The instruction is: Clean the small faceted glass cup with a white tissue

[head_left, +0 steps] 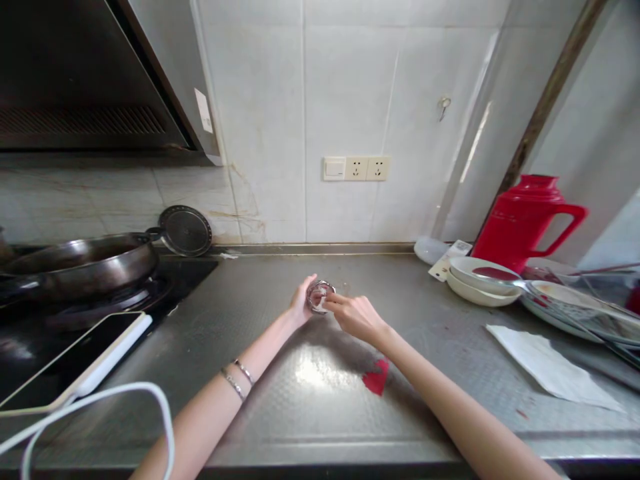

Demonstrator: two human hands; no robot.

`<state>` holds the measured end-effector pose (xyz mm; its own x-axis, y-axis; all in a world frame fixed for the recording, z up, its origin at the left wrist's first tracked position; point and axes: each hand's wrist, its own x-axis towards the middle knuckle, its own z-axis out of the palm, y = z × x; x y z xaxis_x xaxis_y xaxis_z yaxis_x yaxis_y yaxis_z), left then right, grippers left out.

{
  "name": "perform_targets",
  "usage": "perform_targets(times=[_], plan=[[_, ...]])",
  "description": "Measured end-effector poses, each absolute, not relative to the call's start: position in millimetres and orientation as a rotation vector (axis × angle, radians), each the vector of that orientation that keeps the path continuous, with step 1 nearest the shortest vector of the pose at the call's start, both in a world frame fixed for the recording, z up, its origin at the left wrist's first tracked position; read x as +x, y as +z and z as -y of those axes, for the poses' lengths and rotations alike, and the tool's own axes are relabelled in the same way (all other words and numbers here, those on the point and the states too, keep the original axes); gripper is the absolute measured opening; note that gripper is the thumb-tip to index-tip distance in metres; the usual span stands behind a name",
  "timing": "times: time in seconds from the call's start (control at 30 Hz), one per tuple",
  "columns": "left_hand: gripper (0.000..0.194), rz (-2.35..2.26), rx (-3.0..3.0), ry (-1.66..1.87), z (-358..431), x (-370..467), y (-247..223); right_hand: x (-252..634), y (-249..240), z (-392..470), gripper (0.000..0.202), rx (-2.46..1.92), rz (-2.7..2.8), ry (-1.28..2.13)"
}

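Observation:
Near the middle of the steel counter (320, 427), my left hand (300, 303) grips a small round shiny cup (315, 298) from its left side. The cup is tilted with its mouth towards me; whether it is glass or metal I cannot tell. My right hand (356, 317) comes in from the right with its fingertips pinched at the cup's mouth. Between those fingers is a bit of white tissue (324, 301), partly inside the cup. A red scrap (376, 377) lies on the counter below my right wrist.
On the left are a pan (90, 267) on the stove, a dark round disc (185, 231) against the wall, and a phone (75, 363) with a white cable (163, 400). At right stand stacked bowls (480, 293), a red thermos (523, 217), plates (580, 307) and a paper napkin (550, 367).

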<state>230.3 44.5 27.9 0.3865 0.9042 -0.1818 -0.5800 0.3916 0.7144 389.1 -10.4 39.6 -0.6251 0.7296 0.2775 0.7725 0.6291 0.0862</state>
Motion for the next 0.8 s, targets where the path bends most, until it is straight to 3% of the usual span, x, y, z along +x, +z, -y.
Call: perform_targets(times=[0.33, 0.53, 0.8], plan=[[0.039, -0.571, 0.589, 1.271, -31.3, 245.6, 27.6, 353.7, 8.4, 6.5, 0.009, -0.936, 2.07, 0.254], [0.036, -0.424, 0.657, 1.216, -33.3, 239.4, 30.3, 373.9, 13.7, 0.4, 0.018, -0.988, 2.167, 0.086], [0.058, -0.529, 0.736, 0.797, -47.3, 214.5, 31.7, 401.1, 32.5, 7.5, 0.03, -0.969, 2.612, -0.199]])
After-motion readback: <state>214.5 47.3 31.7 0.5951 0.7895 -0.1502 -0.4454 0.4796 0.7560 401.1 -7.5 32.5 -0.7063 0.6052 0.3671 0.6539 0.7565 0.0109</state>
